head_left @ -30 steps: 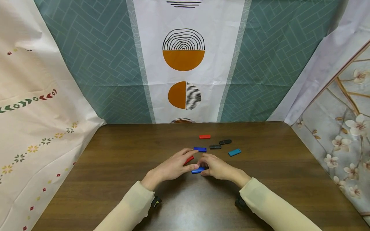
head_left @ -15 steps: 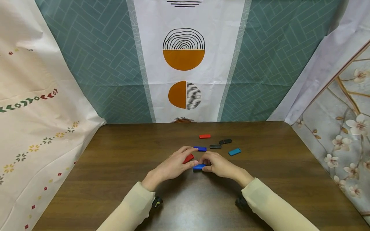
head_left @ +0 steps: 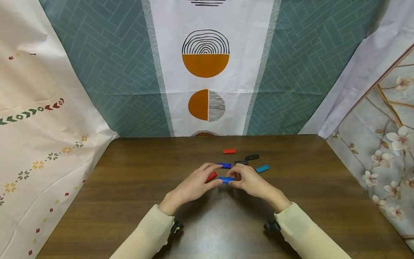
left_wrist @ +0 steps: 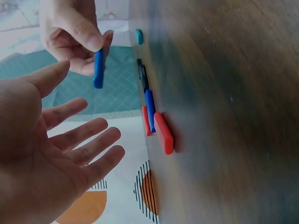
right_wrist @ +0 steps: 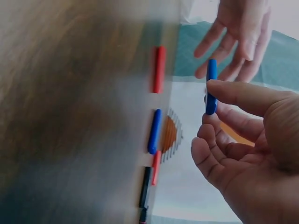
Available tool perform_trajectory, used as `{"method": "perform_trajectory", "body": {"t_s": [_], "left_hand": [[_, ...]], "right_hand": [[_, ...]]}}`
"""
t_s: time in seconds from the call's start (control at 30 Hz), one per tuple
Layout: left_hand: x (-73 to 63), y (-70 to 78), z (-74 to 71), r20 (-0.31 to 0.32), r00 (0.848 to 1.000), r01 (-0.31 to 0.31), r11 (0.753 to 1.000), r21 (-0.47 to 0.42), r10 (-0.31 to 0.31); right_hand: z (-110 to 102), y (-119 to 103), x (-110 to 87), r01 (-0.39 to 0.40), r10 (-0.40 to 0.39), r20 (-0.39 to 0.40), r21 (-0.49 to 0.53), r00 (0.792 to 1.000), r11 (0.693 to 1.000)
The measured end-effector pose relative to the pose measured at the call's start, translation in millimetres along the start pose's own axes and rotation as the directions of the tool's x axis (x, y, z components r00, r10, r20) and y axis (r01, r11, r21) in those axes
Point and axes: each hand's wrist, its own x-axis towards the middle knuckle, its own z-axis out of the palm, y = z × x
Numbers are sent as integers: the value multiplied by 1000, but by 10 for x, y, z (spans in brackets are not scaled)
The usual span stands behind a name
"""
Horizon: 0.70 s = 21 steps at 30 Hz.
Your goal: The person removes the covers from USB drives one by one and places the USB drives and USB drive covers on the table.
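Observation:
My right hand [head_left: 250, 181] pinches a blue USB stick [head_left: 226, 180] between thumb and fingers, lifted above the wooden table [head_left: 155, 169]. In the right wrist view that blue stick [right_wrist: 211, 70] stands on edge, with the thumb flat on its side. My left hand [head_left: 194, 185] is spread beside it, fingers apart and nothing in its grasp; the palm [left_wrist: 32, 154] shows in the left wrist view. Just beyond the left thumb lies a red USB stick [head_left: 211, 176], partly hidden by the hand. A darker blue stick [head_left: 225, 166] lies by the left fingertips.
Farther back on the table are another red stick [head_left: 229, 151], two black sticks, the nearer one [head_left: 240, 162] partly behind my right hand and the other [head_left: 252, 157] behind it. A teal stick [head_left: 262, 168] lies to the right. Patterned cloth [head_left: 207, 108] hangs at the table's back edge.
My right hand has raised the blue USB stick off the table and moved it slightly away from me and to the right. The left hand stays nearly still.

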Motion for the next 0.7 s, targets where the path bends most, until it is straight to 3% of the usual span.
{"method": "perform_trajectory", "body": {"t_s": [0.3, 0.7], "left_hand": [[-19, 68, 50, -10, 1000, -22, 998, -59, 21], [-37, 130, 66, -98, 995, -45, 986, -159, 30]], "right_hand": [[-79, -83, -98, -10, 11, -61, 15, 998, 1000], [-84, -184, -141, 13, -14, -120, -14, 993, 1000]]}}
